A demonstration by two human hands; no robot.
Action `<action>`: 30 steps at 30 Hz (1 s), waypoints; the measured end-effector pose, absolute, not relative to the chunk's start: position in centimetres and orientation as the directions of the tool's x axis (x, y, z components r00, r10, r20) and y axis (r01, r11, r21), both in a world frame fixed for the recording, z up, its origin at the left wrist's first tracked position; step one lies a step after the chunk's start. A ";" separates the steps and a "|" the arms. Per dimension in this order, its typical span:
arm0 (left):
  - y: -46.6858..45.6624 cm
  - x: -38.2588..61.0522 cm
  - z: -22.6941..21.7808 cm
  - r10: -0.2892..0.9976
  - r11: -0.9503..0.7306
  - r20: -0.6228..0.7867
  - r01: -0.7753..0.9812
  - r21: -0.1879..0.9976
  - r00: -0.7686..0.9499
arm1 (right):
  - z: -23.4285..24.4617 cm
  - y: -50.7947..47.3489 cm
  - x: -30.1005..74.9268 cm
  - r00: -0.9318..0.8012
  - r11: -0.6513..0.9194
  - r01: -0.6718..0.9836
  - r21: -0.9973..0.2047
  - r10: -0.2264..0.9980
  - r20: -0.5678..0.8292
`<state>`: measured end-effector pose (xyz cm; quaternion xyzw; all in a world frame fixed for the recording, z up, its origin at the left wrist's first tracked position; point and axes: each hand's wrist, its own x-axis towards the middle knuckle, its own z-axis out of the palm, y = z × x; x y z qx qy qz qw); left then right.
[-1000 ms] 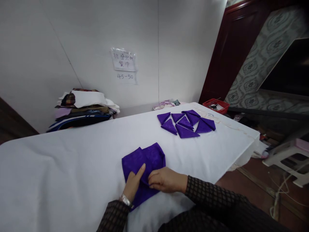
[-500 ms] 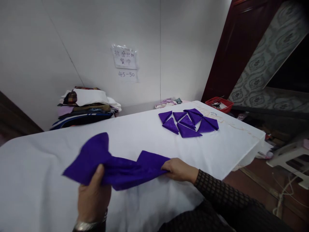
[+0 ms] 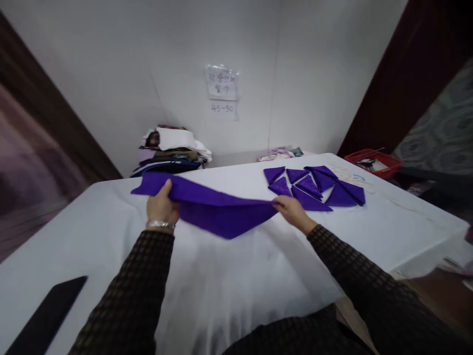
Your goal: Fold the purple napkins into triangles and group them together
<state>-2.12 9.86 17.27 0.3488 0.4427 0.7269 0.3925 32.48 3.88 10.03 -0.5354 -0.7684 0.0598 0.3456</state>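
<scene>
A purple cloth napkin (image 3: 221, 209) is stretched between my two hands above the white-covered table (image 3: 236, 276). My left hand (image 3: 162, 204) grips it towards its left end, thumb on top, and a folded-over part sticks out beyond the hand. At the napkin's right tip, my right hand (image 3: 291, 209) pinches the cloth between thumb and fingers. A flap hangs down to a point in the middle. To the right of my right hand, several purple napkins folded into triangles (image 3: 309, 185) lie close together on the table.
Behind the table's far edge is a pile of folded clothes (image 3: 172, 150). A red basket (image 3: 391, 170) stands past the far right corner. At the near left lies a dark flat object (image 3: 48, 315). A handwritten paper sign (image 3: 222, 91) hangs on the wall.
The bunched napkin has been drawn out into a long taut shape with a hanging point. Both hands have moved forward over the table. The view has turned left, bringing the dark flat object in.
</scene>
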 end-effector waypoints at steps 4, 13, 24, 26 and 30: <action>9.9 -2.3 20.5 0.826 -0.484 0.234 -0.431 0.762 -0.513 | 14.9 4.3 34.1 -0.147 0.536 0.788 -0.303 0.642 0.753; 0.8 -5.0 7.6 0.862 0.107 -0.307 -0.447 0.888 -0.403 | 5.9 -1.1 36.7 -0.435 0.580 0.797 -0.170 0.745 0.505; -1.3 -12.2 2.8 0.821 0.235 0.088 0.474 0.849 -0.564 | 3.5 -3.8 37.8 -0.321 0.251 0.723 -0.644 0.947 0.008; 0.0 -11.3 3.1 0.902 0.189 0.153 0.685 0.703 -0.405 | 3.8 -1.9 37.3 -0.261 0.240 0.736 -0.633 0.963 0.061; 3.1 -8.4 3.1 0.981 0.028 0.166 0.925 0.379 -0.098 | 3.0 2.8 35.8 -0.279 0.338 0.783 -0.522 0.941 0.190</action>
